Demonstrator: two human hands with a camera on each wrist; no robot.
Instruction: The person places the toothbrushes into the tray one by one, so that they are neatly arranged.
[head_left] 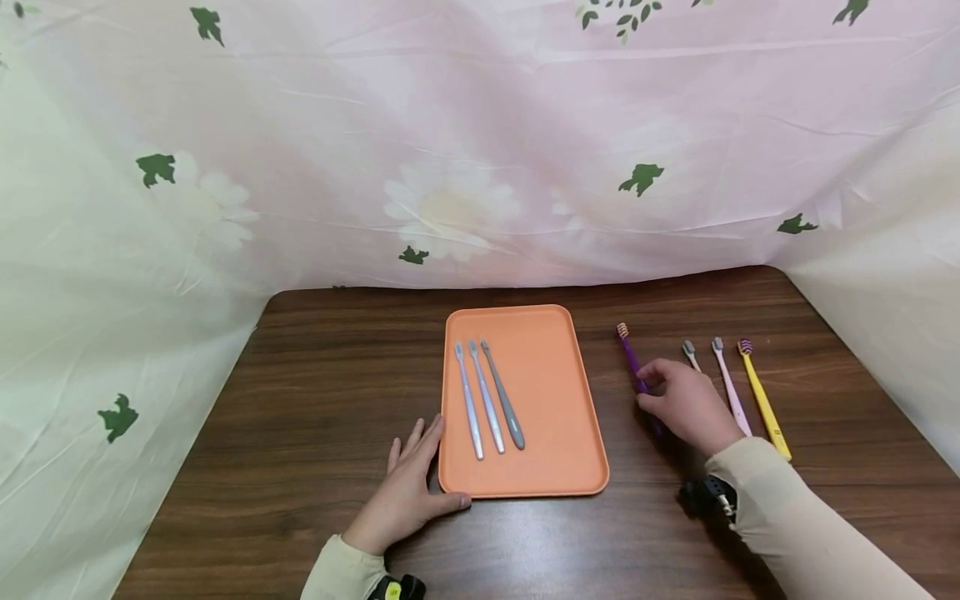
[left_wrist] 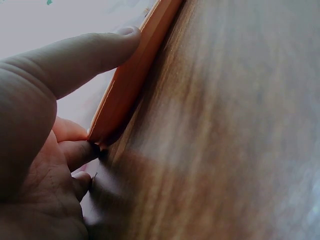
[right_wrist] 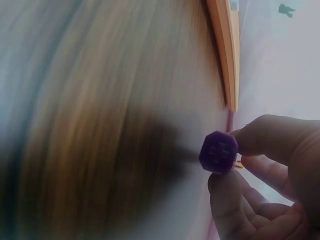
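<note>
Floral sheeting [head_left: 480, 142] is hung behind and beside a dark wooden table [head_left: 300, 400], on which the work is laid out. A purple toothbrush [head_left: 632, 363] is found to the right of the tray, its bristled head pointed toward the far edge of the table; its handle is pinched between thumb and fingertips of the right hand [head_left: 686, 404], and in the right wrist view the butt end of the handle [right_wrist: 218, 152] is seen clamped between thumb and curled fingers [right_wrist: 272, 137]. Whether it is lifted off the wood cannot be told.

An orange tray [head_left: 555, 400] is set at the middle of the table, and three grey toothbrushes [head_left: 487, 396] are laid side by side on its left half, heads toward the far edge. Nearer the right edge of the table a white toothbrush [head_left: 689, 352], largely hidden behind the hand, a pink toothbrush [head_left: 729, 383] and a yellow toothbrush [head_left: 763, 400] are lined up on the bare wood.

By this lie, the sorting is judged partly done: three brushes are on the tray, one is in hand, and three are left.

The left hand [head_left: 408, 487] is laid flat at the tray's near left corner, fingers straight along the rim and thumb touching the near edge, nothing gripped. The right forearm is stretched in from the near right corner.
</note>
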